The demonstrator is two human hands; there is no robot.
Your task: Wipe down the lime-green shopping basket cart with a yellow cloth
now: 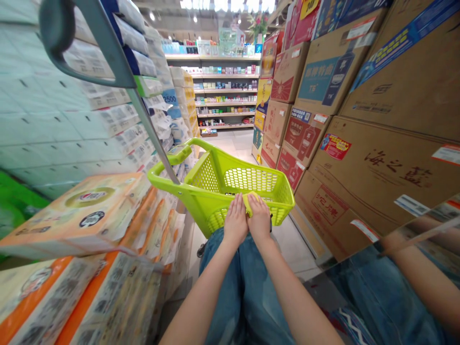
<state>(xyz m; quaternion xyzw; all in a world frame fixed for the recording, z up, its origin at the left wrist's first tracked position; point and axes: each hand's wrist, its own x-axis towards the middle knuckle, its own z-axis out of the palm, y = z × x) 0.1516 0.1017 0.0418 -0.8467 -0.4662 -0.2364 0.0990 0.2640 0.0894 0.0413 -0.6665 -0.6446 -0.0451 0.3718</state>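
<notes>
A lime-green plastic shopping basket [215, 184] on wheels stands in the aisle right in front of my knees. Both hands rest on its near rim, side by side. My left hand [235, 221] lies over the rim with its fingers together. My right hand [259, 218] touches a small yellow-green piece [247, 202] on the rim, which may be a folded handle. A grey metal pull handle [108, 52] rises from the basket's left side toward the camera. I cannot see what lies inside the basket.
Stacked packs of tissue and paper goods [89, 211] fill the left side. Brown cardboard cartons [377, 143] are piled high on the right. The tiled aisle floor [237, 141] runs ahead to shelves [226, 91] of small goods at the far end.
</notes>
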